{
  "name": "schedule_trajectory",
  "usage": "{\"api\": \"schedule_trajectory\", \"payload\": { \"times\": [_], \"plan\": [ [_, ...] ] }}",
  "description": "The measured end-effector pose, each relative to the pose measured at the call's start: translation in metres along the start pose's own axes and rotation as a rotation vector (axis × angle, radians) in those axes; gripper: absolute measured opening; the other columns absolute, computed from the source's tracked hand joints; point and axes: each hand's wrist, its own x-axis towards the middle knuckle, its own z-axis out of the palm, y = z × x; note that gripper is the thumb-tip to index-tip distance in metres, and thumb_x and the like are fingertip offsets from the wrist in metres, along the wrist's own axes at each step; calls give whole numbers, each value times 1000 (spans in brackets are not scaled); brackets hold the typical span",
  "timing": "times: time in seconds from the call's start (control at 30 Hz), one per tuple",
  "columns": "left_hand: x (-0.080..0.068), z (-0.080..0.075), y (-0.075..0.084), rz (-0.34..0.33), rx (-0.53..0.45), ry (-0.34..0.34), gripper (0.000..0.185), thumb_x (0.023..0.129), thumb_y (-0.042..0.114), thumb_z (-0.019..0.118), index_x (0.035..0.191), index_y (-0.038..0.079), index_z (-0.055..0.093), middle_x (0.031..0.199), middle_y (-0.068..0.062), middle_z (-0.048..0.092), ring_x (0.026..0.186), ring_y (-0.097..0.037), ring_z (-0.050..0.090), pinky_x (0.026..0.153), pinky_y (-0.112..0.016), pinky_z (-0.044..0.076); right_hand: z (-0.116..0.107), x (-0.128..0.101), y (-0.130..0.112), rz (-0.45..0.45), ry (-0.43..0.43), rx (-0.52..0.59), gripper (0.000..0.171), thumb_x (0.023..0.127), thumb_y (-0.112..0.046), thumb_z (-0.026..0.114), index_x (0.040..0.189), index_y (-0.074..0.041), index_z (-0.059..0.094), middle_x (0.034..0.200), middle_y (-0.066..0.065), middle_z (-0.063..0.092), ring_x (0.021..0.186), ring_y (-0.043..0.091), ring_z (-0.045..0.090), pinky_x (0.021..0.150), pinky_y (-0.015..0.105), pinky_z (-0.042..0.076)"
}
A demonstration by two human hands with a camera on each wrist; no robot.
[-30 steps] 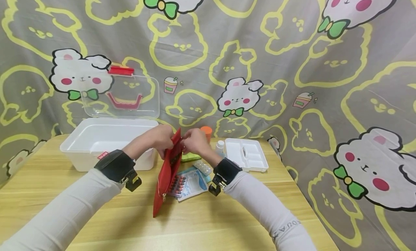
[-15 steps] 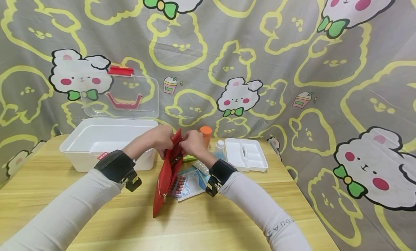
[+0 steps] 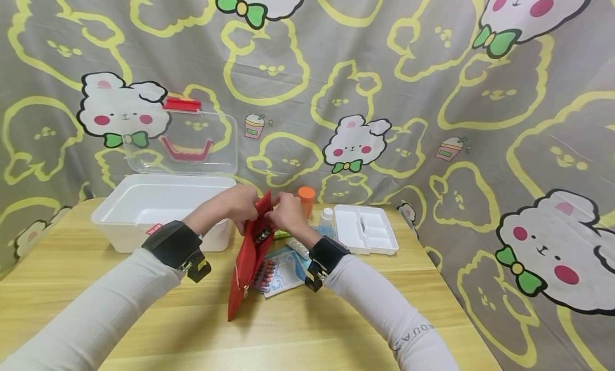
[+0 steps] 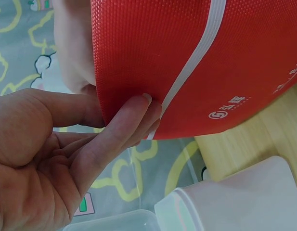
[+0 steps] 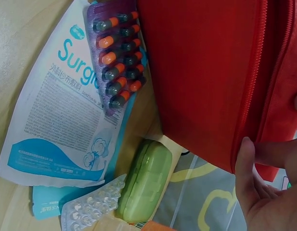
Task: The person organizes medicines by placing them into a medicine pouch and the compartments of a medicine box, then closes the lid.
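Note:
A red zip pouch stands on edge on the wooden table, its top held up between both hands. My left hand pinches its upper left edge, fingers on the textured red side. My right hand grips the upper right edge by the zipper. Under and beside the pouch lie a blister of orange-and-grey capsules, a white and blue dressing packet, a silver pill blister and a green case.
An open white storage box with a raised clear lid stands at the back left. A white divided tray, an orange-capped bottle and a small white bottle sit behind the hands. Patterned cloth hangs behind.
My right hand has shifted slightly left, closer to the pouch's top edge and the left hand. The pouch stays upright in the same spot.

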Motion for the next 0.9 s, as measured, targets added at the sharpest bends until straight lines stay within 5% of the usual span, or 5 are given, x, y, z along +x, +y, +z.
{"api": "schedule_trajectory", "payload": {
  "times": [0.9],
  "plan": [
    [-1, 1, 4, 4, 8, -8, 11, 81, -5, 57, 80, -5, 68, 62, -10, 71, 54, -18, 73, 54, -25, 60, -5, -5, 7, -60, 32, -2, 20, 89, -14, 75, 104, -1, 75, 78, 10, 74, 47, 11, 61, 46, 21, 50]
  ]
}}
